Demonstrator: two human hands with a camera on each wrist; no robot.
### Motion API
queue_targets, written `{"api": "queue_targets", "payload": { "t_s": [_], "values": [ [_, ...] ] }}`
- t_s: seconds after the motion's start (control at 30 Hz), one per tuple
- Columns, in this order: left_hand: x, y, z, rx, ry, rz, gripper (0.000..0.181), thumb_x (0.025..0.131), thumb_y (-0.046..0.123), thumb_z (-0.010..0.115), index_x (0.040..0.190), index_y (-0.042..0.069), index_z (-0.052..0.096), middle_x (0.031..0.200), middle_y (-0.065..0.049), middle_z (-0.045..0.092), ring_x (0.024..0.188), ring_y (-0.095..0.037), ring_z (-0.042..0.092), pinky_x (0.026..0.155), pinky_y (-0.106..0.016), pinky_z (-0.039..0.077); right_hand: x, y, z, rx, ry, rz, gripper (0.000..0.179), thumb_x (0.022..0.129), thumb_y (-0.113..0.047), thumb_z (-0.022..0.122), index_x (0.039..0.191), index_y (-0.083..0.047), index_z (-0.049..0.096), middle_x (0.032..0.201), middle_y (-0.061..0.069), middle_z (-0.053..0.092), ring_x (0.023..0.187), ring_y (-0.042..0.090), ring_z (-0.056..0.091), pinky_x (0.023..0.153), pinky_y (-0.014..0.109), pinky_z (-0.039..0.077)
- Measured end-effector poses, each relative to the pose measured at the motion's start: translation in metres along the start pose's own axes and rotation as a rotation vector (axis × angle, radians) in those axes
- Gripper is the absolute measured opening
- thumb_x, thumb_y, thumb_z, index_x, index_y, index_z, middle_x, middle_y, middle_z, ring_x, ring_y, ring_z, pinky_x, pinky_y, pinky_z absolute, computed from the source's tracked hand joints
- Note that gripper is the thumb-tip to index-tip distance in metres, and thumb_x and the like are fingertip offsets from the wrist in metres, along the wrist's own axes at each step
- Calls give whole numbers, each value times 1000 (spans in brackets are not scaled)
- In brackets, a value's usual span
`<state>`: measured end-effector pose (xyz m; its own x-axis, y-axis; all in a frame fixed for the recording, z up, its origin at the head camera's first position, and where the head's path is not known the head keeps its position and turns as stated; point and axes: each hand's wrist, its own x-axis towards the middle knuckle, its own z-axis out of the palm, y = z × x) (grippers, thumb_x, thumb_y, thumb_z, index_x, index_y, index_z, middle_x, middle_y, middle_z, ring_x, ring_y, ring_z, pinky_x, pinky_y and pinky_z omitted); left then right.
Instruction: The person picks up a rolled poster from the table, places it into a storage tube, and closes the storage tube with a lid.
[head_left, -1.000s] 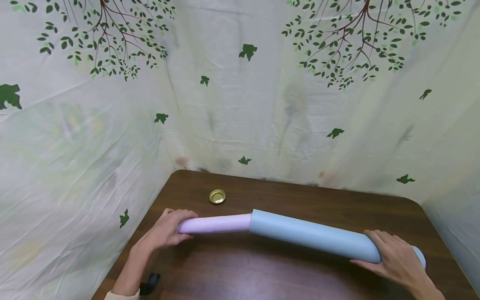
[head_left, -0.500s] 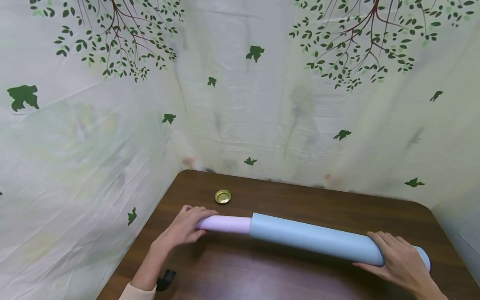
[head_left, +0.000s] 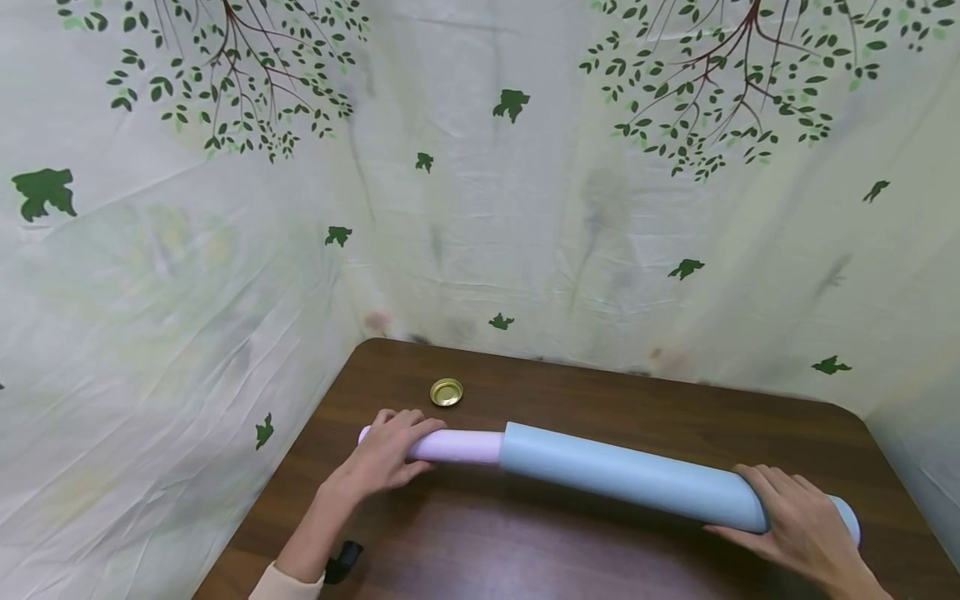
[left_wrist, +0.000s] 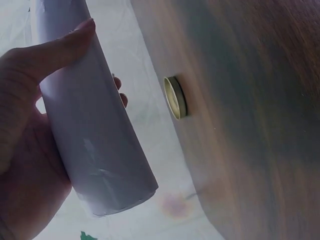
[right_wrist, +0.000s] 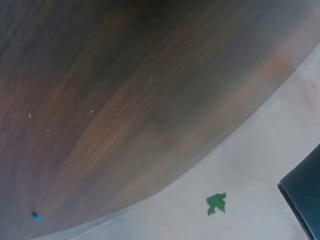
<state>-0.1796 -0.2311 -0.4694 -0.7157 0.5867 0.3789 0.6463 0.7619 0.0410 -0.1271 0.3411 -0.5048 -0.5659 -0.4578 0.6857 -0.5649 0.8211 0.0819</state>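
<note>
1. Behind everything we see the white fabric curtain printed with green leaves [head_left: 540, 208], hanging around the table's far side.
2. The dark-brown wood-grain table [head_left: 465, 550] lies beneath both hands.
3. Above it we have the light-blue, smooth cylindrical tube [head_left: 622, 475], slanting down to the right.
4. The slimmer lilac, paper-like cylindrical roll [head_left: 465, 447] enters the tube's left end; we judge its narrower width lets it fit inside.
5. The person's right hand [head_left: 798, 517] is clamped round the tube near its far end, fingers over the top, probably to steady it; the right wrist view misses this grip.
6. The left hand [head_left: 390, 454] is wrapped round the roll, thumb opposite fingers, seemingly holding it in line.
7. Beyond the left hand sits the shallow, round gold-coloured metallic dish [head_left: 446, 392], untouched and apart from the work.
</note>
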Motion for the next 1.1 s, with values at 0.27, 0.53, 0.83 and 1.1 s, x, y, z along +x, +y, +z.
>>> {"api": "queue_targets", "payload": {
  "t_s": [0.27,0.53,0.83,1.1],
  "values": [
    [9,13,0,28,-18,43,60,75,29,93,129,19,68,102,-2,66,96,-19,64,89,-45,46,3,-3,4,-4,-20,-7,92,48,-75,88,107,-5,73,89,1,71,66,18,62,60,36,49],
    [18,26,0,57,3,99,64,72,28,94,130,21,68,100,-1,65,96,-18,64,90,-45,47,10,-8,6,-1,-6,-8,93,56,-84,80,107,-7,72,89,1,72,65,20,62,58,36,49],
    [24,39,4,125,-14,136,62,74,37,92,128,23,65,98,0,64,95,-17,63,89,-42,47,14,-14,11,5,-30,-5,92,54,-80,83,108,-7,72,90,1,71,68,20,63,61,37,49],
    [25,44,8,163,-15,134,70,74,47,91,133,22,62,104,0,65,100,-18,64,93,-43,46,11,-15,11,-1,-20,0,93,54,-81,83,108,-6,73,89,2,72,67,20,64,61,38,50]
  ]
}}
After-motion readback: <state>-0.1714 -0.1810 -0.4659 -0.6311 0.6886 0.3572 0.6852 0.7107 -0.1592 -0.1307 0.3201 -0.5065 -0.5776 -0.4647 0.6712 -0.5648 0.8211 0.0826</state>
